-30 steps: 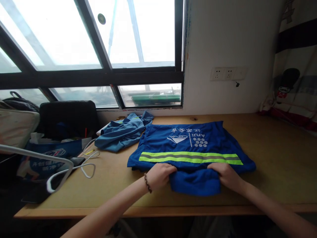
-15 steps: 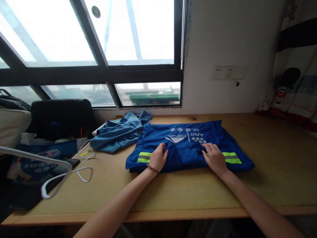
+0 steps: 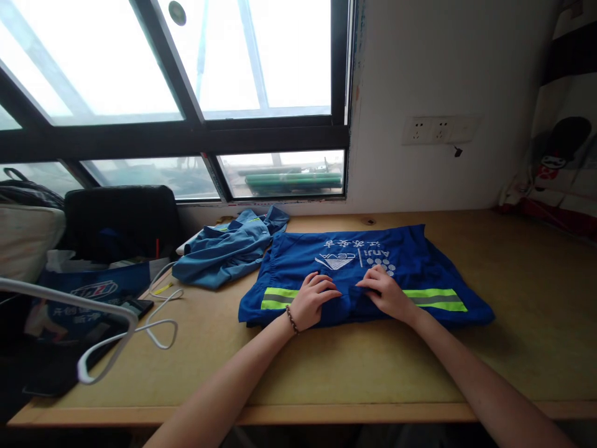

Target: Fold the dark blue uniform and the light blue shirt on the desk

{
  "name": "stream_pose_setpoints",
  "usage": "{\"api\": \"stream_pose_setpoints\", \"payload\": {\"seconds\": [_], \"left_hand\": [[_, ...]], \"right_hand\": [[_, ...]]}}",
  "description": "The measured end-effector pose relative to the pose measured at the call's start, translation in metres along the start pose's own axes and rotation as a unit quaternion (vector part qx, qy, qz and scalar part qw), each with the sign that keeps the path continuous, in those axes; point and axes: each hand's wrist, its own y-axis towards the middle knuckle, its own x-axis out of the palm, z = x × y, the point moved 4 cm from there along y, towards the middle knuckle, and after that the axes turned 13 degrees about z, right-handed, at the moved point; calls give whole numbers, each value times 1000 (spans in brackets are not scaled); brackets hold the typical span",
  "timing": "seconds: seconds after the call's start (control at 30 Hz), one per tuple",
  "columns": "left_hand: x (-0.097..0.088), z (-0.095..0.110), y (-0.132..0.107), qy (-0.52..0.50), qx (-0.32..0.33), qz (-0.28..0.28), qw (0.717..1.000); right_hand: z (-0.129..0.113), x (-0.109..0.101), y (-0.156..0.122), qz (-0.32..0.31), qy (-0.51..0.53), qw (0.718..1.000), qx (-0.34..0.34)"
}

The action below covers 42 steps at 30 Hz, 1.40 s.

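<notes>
A dark blue work jacket [image 3: 298, 252] lies folded on the table, its white lettering and logos upside down to me, with a yellow-green reflective strip along the near side. My left hand [image 3: 314, 302] rests on the near middle of the jacket, fingers stretched out over the cloth and pointing right; a beaded bracelet circles the wrist. Just right of it, my right hand [image 3: 386, 294] pinches a small fold of the jacket between thumb and fingers. A gap of cloth separates the two hands.
A lighter blue shirt [image 3: 224, 252] lies crumpled on the table [image 3: 349, 367] at back left. A white cable [image 3: 161, 322] and a white tube [image 3: 93, 305] are at the left edge, beside a black chair [image 3: 121, 218] and a bag [image 3: 93, 289]. Window and wall stand behind.
Both hands have moved closer together over the jacket's near middle. My left fingers have straightened out, and the right fingers now pinch the cloth. The reflective strip shows more on both sides.
</notes>
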Motion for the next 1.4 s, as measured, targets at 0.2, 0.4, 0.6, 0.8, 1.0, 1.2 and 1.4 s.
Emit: {"api": "stream_pose_setpoints", "payload": {"seconds": [0.2, 0.4, 0.6, 0.8, 1.0, 1.2, 1.4], "left_hand": [[4, -11, 0, -93, -33, 31, 995], [-6, -15, 0, -155, -100, 57, 981], [-4, 12, 3, -18, 33, -2, 999], [8, 36, 3, 59, 121, -37, 990], [15, 51, 1, 83, 147, -70, 983], [24, 47, -4, 81, 166, -84, 979], [25, 49, -6, 65, 172, -75, 980]], "right_hand": [[20, -34, 1, 37, 39, 998, 33], [15, -47, 1, -24, -38, 999, 0], [-37, -32, 2, -51, -29, 997, -55], [-27, -8, -7, -78, -84, 993, -36], [-26, -21, -4, 44, -127, 991, -17], [-1, -27, -14, 117, -117, 946, 278], [17, -1, -30, -82, 34, 889, 450]]}}
